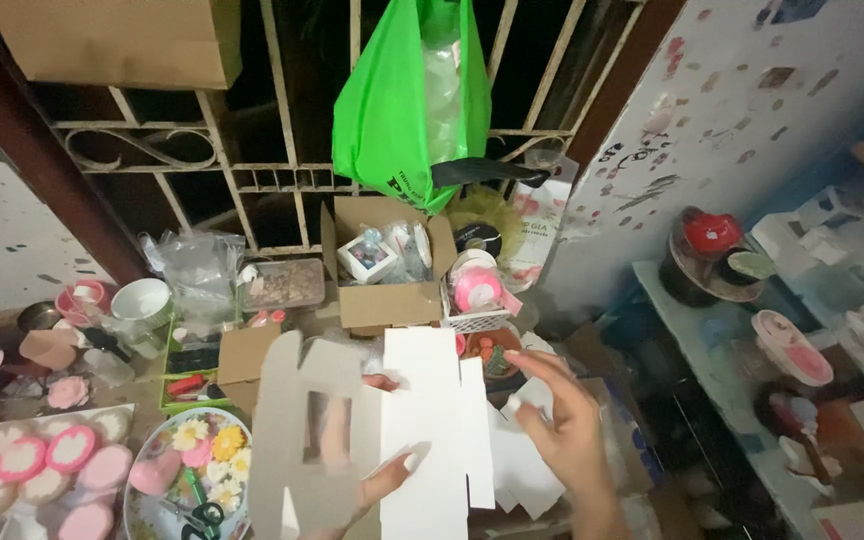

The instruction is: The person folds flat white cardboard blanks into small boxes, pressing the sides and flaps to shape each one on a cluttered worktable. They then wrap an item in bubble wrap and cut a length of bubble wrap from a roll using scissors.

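The left hand point(372, 480) grips a flat, unfolded white cardboard box blank point(392, 430) with a window cut-out, low at centre. The right hand point(567, 430) hovers open beside it. Behind stand one open brown cardboard box point(387, 300), one white basket point(477, 318), and one green plastic bag point(402, 100) hanging on the window grille.

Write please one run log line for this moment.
left hand: holds flat box blank | right hand: open, beside blank's right edge | near: open carton, green bag

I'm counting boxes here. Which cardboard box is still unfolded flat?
The white box blank held by the left hand; the brown box behind stands assembled, open, holding items.
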